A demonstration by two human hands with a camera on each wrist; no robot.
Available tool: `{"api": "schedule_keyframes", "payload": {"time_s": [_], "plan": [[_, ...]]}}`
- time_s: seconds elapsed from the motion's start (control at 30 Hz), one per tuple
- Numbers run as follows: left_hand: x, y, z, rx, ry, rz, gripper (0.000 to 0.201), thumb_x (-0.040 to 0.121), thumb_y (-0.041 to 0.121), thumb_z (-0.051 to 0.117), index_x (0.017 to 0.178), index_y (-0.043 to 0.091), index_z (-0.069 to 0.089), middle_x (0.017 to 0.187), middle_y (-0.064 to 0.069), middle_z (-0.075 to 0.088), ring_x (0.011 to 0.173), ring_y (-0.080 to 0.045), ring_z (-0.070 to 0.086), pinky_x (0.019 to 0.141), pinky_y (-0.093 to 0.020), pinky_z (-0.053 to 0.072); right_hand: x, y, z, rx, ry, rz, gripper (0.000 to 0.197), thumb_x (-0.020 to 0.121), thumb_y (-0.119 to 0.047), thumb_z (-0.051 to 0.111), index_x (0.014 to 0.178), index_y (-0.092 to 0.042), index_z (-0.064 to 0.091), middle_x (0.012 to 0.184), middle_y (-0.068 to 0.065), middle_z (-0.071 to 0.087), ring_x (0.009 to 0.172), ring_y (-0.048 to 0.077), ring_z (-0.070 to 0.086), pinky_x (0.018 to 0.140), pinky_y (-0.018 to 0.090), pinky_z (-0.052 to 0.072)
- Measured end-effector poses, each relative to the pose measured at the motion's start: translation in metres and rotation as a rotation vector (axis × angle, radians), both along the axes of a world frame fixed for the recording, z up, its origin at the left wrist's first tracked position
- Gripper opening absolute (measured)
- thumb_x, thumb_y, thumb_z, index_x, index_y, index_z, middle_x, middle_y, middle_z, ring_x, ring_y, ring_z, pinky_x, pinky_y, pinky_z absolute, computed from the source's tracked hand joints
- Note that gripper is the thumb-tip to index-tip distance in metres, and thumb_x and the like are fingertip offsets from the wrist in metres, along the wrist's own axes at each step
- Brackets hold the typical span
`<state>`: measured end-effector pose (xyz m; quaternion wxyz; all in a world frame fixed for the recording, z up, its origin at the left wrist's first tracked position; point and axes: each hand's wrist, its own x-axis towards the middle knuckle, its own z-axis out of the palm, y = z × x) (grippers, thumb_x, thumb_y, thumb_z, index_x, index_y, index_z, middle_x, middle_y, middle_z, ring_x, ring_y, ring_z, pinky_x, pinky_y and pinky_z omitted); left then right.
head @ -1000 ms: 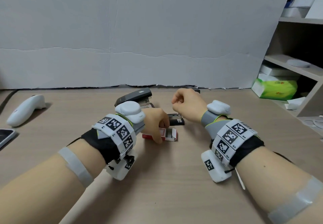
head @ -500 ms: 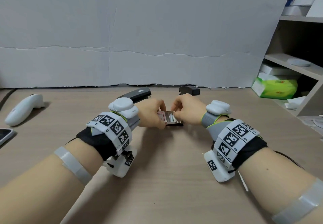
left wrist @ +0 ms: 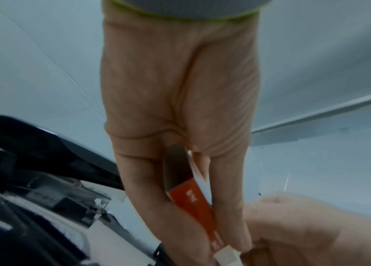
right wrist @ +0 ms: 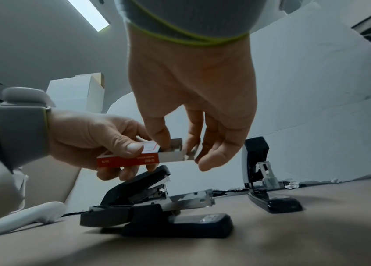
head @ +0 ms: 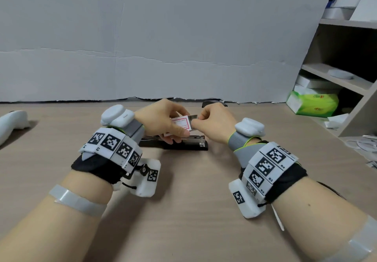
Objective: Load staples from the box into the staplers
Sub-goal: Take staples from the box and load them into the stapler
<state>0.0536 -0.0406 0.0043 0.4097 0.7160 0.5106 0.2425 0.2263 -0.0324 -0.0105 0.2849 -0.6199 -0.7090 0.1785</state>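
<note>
My left hand (head: 175,132) holds a small red-and-white staple box (head: 180,124) in the air, thumb on top and fingers underneath. My right hand (head: 193,120) pinches the grey inner tray (right wrist: 173,155) that sticks out of the box's right end; whether it holds staples I cannot tell. Directly below lies a black stapler (head: 183,144), its top swung open and its metal channel (right wrist: 191,199) bare. A second black stapler (right wrist: 262,180) stands open behind my right hand (right wrist: 177,150). The left wrist view shows the box's red side (left wrist: 191,198) between the fingers of my left hand (left wrist: 193,223).
A white controller (head: 12,120) lies at the far left of the wooden desk (head: 193,210). A shelf unit (head: 346,67) with a green tissue pack (head: 312,103) stands on the right, with white cables (head: 365,145) near it. A white paper backdrop (head: 163,37) closes off the back.
My left hand has lifted the staple box off the desk to above the open stapler. My right hand came to the box's right end and the inner tray now sticks out.
</note>
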Motion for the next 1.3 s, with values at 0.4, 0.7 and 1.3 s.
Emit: {"api": "schedule_keyframes", "payload": {"time_s": [0.4, 0.7, 1.3], "plan": [[-0.029, 0.015, 0.023, 0.042, -0.122, 0.212, 0.016, 0.088, 0.01, 0.068, 0.103, 0.005, 0.068, 0.078, -0.019, 0.071, 0.048, -0.019, 0.063, 0.044, -0.024, 0.051, -0.025, 0.014, -0.001, -0.212, 0.275, 0.039, 0.021, 0.069, -0.031, 0.067, 0.059, -0.014, 0.061, 0.062, 0.005, 0.064, 0.072, 0.029, 0.074, 0.061, 0.043, 0.061], [-0.034, 0.013, 0.026, -0.013, -0.123, 0.244, 0.015, 0.086, 0.008, 0.069, 0.1, 0.001, 0.069, 0.075, -0.017, 0.071, 0.044, -0.015, 0.06, 0.043, -0.021, 0.051, -0.026, 0.011, -0.003, -0.315, 0.418, 0.032, 0.014, 0.076, -0.013, 0.068, 0.066, -0.006, 0.059, 0.067, 0.011, 0.062, 0.057, 0.025, 0.065, 0.054, 0.031, 0.055], [-0.033, 0.009, 0.019, -0.143, -0.004, 0.161, 0.019, 0.081, 0.015, 0.077, 0.1, 0.014, 0.073, 0.09, -0.012, 0.077, 0.077, -0.024, 0.075, 0.073, -0.037, 0.061, -0.013, 0.001, 0.002, -0.09, 0.302, 0.078, 0.018, 0.074, -0.007, 0.073, 0.078, -0.013, 0.056, 0.071, 0.007, 0.064, 0.056, 0.021, 0.064, 0.052, 0.034, 0.057]]}}
